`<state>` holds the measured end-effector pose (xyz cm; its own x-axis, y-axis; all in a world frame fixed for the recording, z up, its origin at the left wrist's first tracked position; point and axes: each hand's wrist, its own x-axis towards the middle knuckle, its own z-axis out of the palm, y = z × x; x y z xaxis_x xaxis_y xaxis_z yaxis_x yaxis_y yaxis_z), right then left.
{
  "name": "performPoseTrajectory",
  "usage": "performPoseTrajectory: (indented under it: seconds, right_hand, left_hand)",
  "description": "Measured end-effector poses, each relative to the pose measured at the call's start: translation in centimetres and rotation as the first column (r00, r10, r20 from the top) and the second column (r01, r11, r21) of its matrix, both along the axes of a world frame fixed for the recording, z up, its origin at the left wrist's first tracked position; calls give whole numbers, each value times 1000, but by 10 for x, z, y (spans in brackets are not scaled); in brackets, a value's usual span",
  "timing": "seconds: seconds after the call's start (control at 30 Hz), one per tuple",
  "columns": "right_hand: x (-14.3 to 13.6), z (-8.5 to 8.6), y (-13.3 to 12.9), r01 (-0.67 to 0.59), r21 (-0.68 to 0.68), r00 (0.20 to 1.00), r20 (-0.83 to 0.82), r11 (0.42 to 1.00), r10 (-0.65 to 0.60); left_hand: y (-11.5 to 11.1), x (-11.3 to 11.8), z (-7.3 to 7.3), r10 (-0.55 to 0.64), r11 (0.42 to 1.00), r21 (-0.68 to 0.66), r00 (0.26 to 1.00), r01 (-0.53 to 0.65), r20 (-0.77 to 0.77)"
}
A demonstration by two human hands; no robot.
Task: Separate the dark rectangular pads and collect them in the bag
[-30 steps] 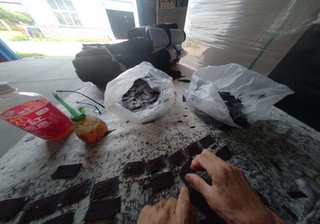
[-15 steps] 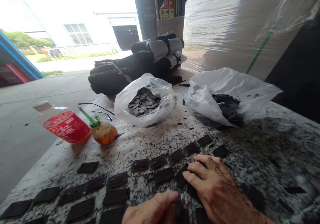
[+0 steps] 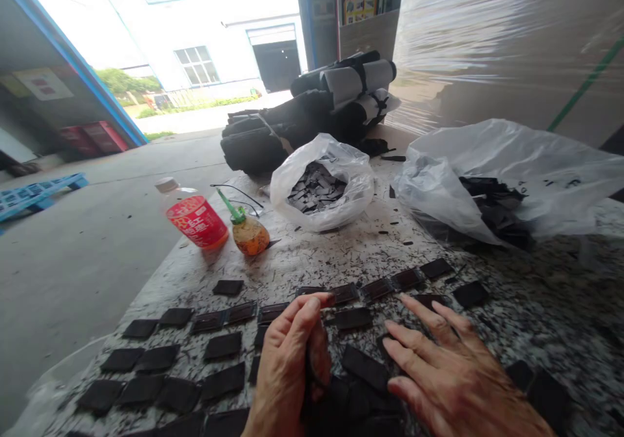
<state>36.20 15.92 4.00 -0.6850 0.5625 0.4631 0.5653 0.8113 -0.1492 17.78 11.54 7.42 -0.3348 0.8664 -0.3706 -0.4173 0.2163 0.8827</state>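
My left hand (image 3: 291, 352) is closed, thumb pressed to forefinger, above the table's front part. Something dark shows by its curled fingers, but I cannot make out what it is. To the right, my right hand (image 3: 451, 369) is spread open and low, its fingertips at a dark piece. Between the hands lies a flat black rectangular piece (image 3: 366, 367), beside a dark heap partly hidden by my left hand. Beyond them, a single black piece (image 3: 353, 319) lies in front of a row of dark pieces with clear edges (image 3: 376, 289).
Several black pieces (image 3: 160, 359) lie in rows at left. Behind stand a red-labelled bottle (image 3: 197, 221), an oiler with green spout (image 3: 250, 235), a bag of black scraps (image 3: 322, 219) and another plastic bag (image 3: 429, 193). Black rolls (image 3: 312, 112) lie at the back.
The view has swung left. My left hand has risen and moved forward over the pieces, still closed. My right hand's fingers have spread, and more of the left rows shows.
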Motion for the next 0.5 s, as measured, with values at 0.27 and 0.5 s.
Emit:
performPoseTrajectory:
  seconds: [0.27, 0.5]
  right_hand:
    - [-25, 23, -10, -208, -445, 956, -282, 871, 84]
    - [-37, 29, -8, -110, -682, 951, -284, 723, -123]
  left_hand:
    - [-6, 11, -2, 28, 1000, 13, 992, -26, -123]
    - [-11, 13, 3, -80, 996, -64, 956, 64, -284]
